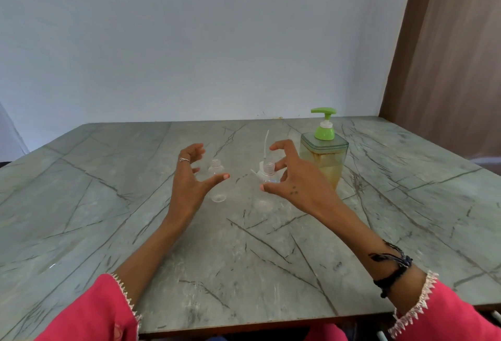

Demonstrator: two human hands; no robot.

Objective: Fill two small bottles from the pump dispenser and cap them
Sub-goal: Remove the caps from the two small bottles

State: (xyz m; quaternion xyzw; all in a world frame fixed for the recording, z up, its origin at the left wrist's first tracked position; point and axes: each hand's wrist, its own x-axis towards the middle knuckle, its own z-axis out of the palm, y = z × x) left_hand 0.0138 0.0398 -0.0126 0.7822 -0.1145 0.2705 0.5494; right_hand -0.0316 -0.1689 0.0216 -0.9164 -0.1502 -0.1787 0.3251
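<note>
Two small clear bottles stand uncapped on the marble table. The left bottle [217, 181] is just right of my left hand [189, 178], whose fingers are spread around it without touching. The right bottle [266, 178] stands partly behind the fingers of my right hand [294, 175], which hovers open beside it. A white cap with a thin dip tube [264, 150] stands just behind the right bottle. The pump dispenser [324, 150], a clear square jar of yellowish liquid with a green pump head, stands right behind my right hand.
The grey-green marble table [135, 232] reaches to a pale wall at the back. A brown wooden panel [447, 69] rises at the right. Pink sleeves cover both forearms near the table's front edge.
</note>
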